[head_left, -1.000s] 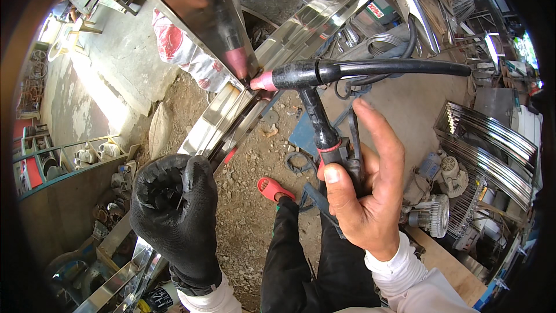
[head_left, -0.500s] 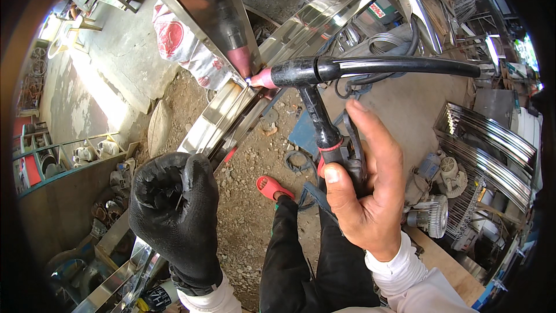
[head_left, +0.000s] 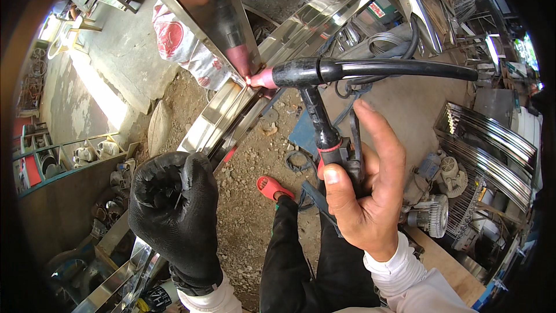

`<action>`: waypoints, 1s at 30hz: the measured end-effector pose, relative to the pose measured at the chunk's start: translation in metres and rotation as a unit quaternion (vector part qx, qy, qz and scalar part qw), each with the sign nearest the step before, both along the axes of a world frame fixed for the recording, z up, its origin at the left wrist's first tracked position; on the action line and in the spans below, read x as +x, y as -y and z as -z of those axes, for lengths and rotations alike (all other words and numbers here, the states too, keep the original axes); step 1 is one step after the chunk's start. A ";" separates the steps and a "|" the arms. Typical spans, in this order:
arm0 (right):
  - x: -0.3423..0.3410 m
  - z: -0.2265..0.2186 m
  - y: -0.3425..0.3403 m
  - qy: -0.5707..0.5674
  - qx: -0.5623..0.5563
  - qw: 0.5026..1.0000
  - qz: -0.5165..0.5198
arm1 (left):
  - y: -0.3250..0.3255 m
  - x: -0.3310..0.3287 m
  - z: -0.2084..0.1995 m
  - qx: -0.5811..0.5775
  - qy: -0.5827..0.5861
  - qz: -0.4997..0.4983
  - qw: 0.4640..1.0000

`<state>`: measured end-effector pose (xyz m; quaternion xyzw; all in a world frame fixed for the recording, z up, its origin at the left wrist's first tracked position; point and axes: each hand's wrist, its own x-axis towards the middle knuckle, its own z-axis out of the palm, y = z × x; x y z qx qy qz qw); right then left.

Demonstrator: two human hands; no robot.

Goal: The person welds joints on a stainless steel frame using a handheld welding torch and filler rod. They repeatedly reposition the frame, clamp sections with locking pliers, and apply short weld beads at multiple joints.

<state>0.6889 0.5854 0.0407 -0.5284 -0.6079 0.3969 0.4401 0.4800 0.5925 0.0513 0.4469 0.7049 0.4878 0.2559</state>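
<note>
My bare right hand point(head_left: 370, 197) grips the handle of a black TIG welding torch point(head_left: 295, 73), its index finger raised off the lever. The torch's pink ceramic nozzle point(head_left: 263, 78) points left, its tip at the corner where an upright polished metal tube point(head_left: 200, 6) meets a shiny horizontal rail point(head_left: 217, 110). A faint glow shows at that spot, and the tube mirrors the nozzle. Lower left, my left hand point(head_left: 174, 214), in a black glove, is closed in a fist around a thin rod point(head_left: 178, 202), seen nearly end-on. That fist is apart from the rail.
Electric motors point(head_left: 431, 211) and bent shiny tubes point(head_left: 492, 156) lie at the right. A printed white sack point(head_left: 185, 46) is behind the rail, and a compartmented shelf point(head_left: 69, 162) stands at the left. Cables point(head_left: 315, 197) cross the gravelly ground near my red sandal point(head_left: 272, 188).
My right index finger has lifted slightly away from the torch lever. The bright spot at the nozzle tip has changed to a dimmer, orange glow. My left hand has barely moved.
</note>
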 end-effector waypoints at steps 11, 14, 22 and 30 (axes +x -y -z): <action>-0.002 0.004 -0.004 -0.006 0.052 0.999 -0.005 | -0.001 0.005 -0.004 -0.025 0.001 -0.010 1.000; -0.002 -0.002 -0.004 0.003 0.036 0.999 -0.018 | 0.002 -0.011 0.006 0.003 -0.133 0.028 0.991; -0.001 -0.006 0.006 -0.115 -0.091 0.987 0.071 | 0.004 -0.002 -0.011 -0.007 0.070 -0.002 0.998; 0.040 0.014 0.048 -0.157 -0.209 0.948 0.181 | 0.000 -0.030 0.003 0.049 0.087 0.120 0.988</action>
